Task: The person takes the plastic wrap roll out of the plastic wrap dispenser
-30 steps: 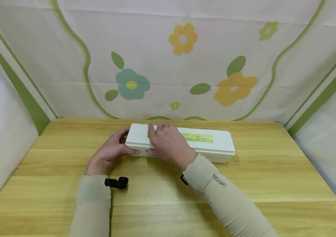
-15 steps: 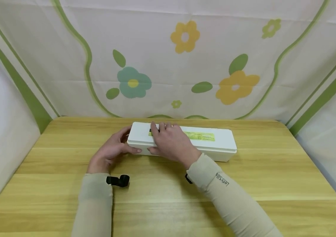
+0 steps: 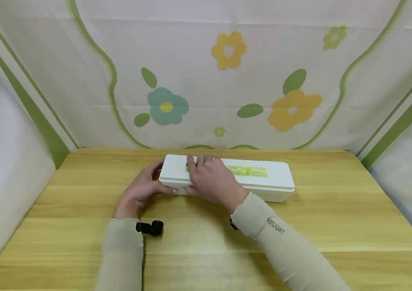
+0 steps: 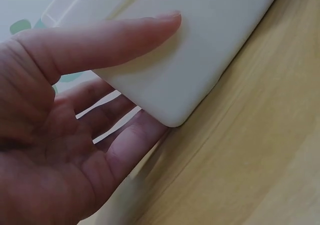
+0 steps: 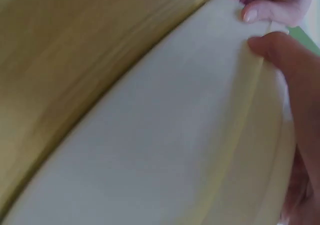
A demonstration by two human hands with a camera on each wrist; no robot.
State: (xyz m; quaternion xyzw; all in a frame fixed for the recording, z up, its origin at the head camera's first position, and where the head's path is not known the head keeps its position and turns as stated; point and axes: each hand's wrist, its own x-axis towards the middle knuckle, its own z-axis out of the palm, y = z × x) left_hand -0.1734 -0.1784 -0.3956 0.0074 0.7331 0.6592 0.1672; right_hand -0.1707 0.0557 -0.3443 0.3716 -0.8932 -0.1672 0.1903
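Box position: the long white box [image 3: 228, 176] lies flat on the wooden table [image 3: 300, 226], its long side toward you, near the far edge.
Left hand: your left hand [image 3: 141, 191] cups the box's left end, thumb [image 4: 107, 42] laid along the near wall, fingers curled behind the corner.
Right hand: your right hand [image 3: 209, 178] spans the lid [image 3: 275, 171] near its left end, fingers over the far rim, thumb at the near edge.
Progress: lid seated all round; judged as grip taken, opening not yet begun.
Remaining: likely lifting the lid.
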